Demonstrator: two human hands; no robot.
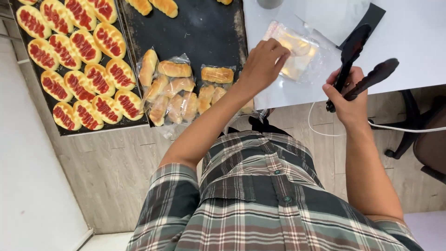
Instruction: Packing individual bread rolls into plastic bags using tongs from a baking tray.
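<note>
My left hand point(263, 62) reaches onto a stack of clear plastic bags point(297, 53) lying on the white table point(409, 42), its fingertips on the top bag's edge. My right hand point(348, 100) holds black tongs point(357, 60) with their jaws apart, pointing up over the table edge. Beside my left forearm, several golden bread rolls in clear bags point(179, 90) lie on a dark baking tray point(200, 32).
A second dark tray point(14, 51) at the left carries several rows of buns topped with red sauce point(81, 65). Unwrapped rolls point(153, 5) lie at the top of the middle tray. A white cable point(409, 129) and a chair point(425, 139) are at the right, above wooden floor.
</note>
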